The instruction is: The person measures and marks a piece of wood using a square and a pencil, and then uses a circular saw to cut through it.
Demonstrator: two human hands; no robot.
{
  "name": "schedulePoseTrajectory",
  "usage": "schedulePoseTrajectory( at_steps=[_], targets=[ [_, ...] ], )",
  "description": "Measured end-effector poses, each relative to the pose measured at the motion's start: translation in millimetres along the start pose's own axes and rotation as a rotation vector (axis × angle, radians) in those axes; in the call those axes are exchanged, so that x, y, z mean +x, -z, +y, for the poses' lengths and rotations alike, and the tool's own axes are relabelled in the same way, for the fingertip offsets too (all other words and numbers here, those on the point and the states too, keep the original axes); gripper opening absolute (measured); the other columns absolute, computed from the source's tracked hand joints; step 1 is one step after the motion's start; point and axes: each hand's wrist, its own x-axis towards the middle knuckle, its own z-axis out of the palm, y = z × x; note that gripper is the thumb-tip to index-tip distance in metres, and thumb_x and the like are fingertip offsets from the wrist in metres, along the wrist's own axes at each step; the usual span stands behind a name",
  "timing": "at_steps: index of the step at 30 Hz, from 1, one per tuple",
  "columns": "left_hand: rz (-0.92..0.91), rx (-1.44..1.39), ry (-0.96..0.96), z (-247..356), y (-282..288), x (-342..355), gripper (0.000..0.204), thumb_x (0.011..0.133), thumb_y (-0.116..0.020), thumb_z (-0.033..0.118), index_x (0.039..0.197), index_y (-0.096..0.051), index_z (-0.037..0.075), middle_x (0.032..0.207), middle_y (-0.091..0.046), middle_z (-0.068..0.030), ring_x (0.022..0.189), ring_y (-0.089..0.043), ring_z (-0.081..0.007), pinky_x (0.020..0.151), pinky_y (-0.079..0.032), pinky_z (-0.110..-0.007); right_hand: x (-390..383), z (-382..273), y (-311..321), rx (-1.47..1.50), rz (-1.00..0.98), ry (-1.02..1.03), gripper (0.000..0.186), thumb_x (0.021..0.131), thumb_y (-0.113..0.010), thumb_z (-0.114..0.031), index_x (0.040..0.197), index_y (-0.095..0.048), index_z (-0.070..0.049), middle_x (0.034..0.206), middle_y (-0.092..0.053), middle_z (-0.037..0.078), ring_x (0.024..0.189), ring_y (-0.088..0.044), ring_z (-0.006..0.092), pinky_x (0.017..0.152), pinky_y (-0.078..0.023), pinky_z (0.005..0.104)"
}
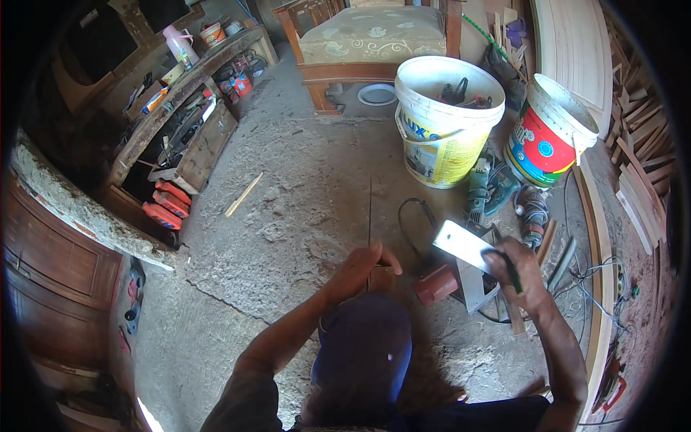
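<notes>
My left hand (367, 265) is closed, fingers bent, around a long thin dark strip (371, 209) that stretches away from me over the concrete floor. What kind of strip it is, I cannot tell. My right hand (524, 268) is closed at one end of a bright white flat rectangular piece (464, 246), which has a small dark spot near its far corner. A slim dark stick-like thing (512, 272) also shows among the right fingers. Just below the white piece sits a grey metal frame (475, 288), beside a dull red block (436, 284).
A yellow-white bucket (443, 155) and a red-blue bucket (543, 147) stand far right, with power tools (533, 216) and cords before them. A cushioned wooden chair (371, 39) is at the back. A cluttered bench (162, 108) and a small wood strip (245, 194) are left.
</notes>
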Motion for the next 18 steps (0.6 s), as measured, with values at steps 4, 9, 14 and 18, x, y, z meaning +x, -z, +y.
schedulePoseTrajectory(
  at_steps=[4,9,14,18],
  targets=[
    [0.067,-0.271,0.065,-44.7,-6.1,-9.0,0.067,0.106,-0.028,0.054,0.085,-0.066,0.003,0.079,-0.064,-0.0047,0.070,-0.060,-0.0115,0.065,-0.046,-0.026,-100.5,9.1,-5.2,0.203,-0.063,-0.341,0.026,0.098,-0.058,-0.026,0.088,-0.064,-0.004,0.071,-0.058,0.012,0.061,-0.060,0.0272,0.060,-0.046,0.0380],
    [0.227,-0.372,-0.033,-55.2,-19.1,3.2,0.059,0.107,-0.032,0.045,0.084,-0.065,0.002,0.072,-0.062,-0.0048,0.058,-0.057,-0.0126,0.054,-0.043,-0.024,-236.4,35.2,-52.5,0.139,-0.266,-0.456,0.017,0.092,-0.066,-0.019,0.083,-0.065,-0.004,0.073,-0.062,0.016,0.067,-0.064,0.0354,0.060,-0.048,0.0414],
    [0.232,-0.059,-0.341,-24.7,-5.5,31.6,0.055,0.107,-0.034,0.035,0.082,-0.065,-0.003,0.078,-0.062,-0.0103,0.066,-0.058,-0.0153,0.061,-0.044,-0.028,-324.8,48.9,-133.3,0.112,-0.397,-0.581,0.026,0.091,-0.065,-0.036,0.090,-0.068,-0.010,0.078,-0.066,0.017,0.076,-0.065,0.0399,0.066,-0.051,0.0470],
    [0.173,-0.158,-0.319,14.2,3.6,47.1,0.054,0.106,-0.035,0.031,0.081,-0.066,-0.005,0.082,-0.062,-0.0138,0.071,-0.057,-0.0178,0.067,-0.044,-0.031,-316.2,42.7,-145.2,0.135,-0.374,-0.577,0.029,0.091,-0.065,-0.042,0.100,-0.070,-0.015,0.088,-0.071,0.016,0.084,-0.069,0.0368,0.071,-0.055,0.0458]
  ],
)
